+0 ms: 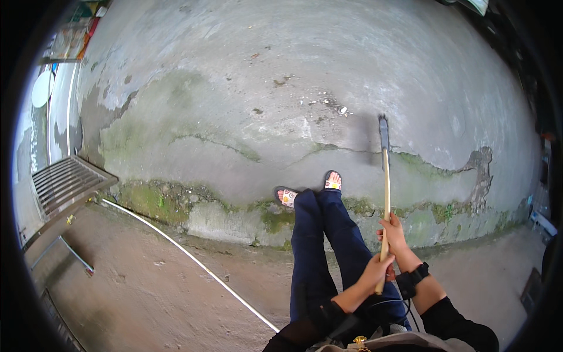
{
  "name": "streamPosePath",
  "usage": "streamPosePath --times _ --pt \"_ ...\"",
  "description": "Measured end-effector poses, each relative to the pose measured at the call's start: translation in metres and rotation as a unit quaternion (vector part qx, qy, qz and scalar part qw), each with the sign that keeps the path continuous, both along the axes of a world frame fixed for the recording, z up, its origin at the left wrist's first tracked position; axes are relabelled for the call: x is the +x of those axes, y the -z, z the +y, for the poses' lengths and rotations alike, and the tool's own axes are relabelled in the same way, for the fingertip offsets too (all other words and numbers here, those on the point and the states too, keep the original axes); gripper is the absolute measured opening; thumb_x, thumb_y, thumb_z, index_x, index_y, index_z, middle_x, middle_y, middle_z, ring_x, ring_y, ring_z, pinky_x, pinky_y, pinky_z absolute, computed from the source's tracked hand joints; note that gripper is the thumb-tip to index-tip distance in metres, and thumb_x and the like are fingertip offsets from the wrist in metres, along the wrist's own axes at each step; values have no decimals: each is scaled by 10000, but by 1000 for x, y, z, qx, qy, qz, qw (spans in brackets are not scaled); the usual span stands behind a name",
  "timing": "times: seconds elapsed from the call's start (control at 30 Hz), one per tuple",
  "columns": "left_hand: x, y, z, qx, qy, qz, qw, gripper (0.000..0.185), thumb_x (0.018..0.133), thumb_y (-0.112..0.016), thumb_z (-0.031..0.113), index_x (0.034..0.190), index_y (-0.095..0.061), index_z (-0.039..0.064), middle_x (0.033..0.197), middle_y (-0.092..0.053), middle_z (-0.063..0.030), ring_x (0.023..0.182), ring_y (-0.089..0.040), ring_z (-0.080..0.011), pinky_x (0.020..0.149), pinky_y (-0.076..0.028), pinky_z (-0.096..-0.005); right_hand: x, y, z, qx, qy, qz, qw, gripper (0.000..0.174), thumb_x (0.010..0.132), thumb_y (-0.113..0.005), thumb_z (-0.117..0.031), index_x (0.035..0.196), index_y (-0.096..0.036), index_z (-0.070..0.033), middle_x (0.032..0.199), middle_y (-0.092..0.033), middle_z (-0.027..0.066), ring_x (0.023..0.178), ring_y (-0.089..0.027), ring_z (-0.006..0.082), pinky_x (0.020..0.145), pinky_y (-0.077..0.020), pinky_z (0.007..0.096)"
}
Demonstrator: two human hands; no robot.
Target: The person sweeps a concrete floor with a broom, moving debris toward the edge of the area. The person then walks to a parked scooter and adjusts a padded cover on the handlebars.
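Both hands grip the pale wooden handle of a long-handled tool [386, 185], which points away from me to the right of my feet. My left hand [379, 269] is closed round the handle near its butt end. My right hand [393, 232] holds it a little farther up. The dark, narrow head [384, 134] at the far end is seen edge-on and slightly blurred; what kind of head it is I cannot tell, nor whether it touches the concrete. White and dark bits of debris [336, 107] lie on the grey concrete to the left of the head.
My feet, in patterned sandals [289, 197], stand near a mossy, cracked concrete edge [237, 220]. A white pipe [189, 255] runs across the brown ground at the lower left. Farther left are a metal grate [70, 180] and a thin metal frame [75, 253].
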State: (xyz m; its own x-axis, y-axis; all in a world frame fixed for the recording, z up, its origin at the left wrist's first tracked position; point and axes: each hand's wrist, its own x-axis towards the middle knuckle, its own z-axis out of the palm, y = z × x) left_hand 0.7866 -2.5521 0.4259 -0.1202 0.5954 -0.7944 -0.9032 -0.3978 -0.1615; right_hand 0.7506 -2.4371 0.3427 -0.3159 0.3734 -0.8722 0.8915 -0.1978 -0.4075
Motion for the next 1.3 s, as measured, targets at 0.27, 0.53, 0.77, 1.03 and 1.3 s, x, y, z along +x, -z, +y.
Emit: streamPosePath --times 0.27,0.53,0.77,1.03,1.3 --pt "-86 92 -21 -96 28 -1 995 200 790 -600 136 658 -461 80 523 -414 38 387 -384 -68 348 -320 -212 -47 133 -16 -16 -81 -44 996 175 804 -463 -91 670 -495 18 518 -473 88 387 -484 197 322 -371 330" --pt "-114 34 -83 -283 -36 95 954 146 844 -535 167 757 -475 66 551 -415 21 408 -386 -66 381 -349 -232 -128 88 -139 -242 0 46 969 109 836 -461 -94 805 -468 10 598 -477 75 398 -461 149 322 -382 293" --pt "-56 -36 -34 -225 -37 119 966 175 883 -501 169 962 -396 55 649 -538 -60 456 -540 -161 380 -465 -268 -106 0 -101 -367 -35 92 925 163 893 -469 -165 775 -449 -54 602 -412 0 391 -369 68 315 -276 232" --pt "-23 -31 -33 -71 -117 9 991 182 915 -458 261 835 -415 104 551 -361 20 350 -312 -78 306 -219 -203 -36 -11 -63 -115 -27 6 993 142 905 -459 -196 988 -385 -108 674 -444 11 418 -445 93 323 -385 252" --pt "-52 13 -106 -201 -258 8 945 193 921 -432 251 812 -443 92 546 -362 41 352 -277 -49 292 -194 -174 -87 46 -182 -119 -313 40 942 321 862 -464 -145 1162 -369 -81 489 -424 64 357 -460 163 304 -391 305"
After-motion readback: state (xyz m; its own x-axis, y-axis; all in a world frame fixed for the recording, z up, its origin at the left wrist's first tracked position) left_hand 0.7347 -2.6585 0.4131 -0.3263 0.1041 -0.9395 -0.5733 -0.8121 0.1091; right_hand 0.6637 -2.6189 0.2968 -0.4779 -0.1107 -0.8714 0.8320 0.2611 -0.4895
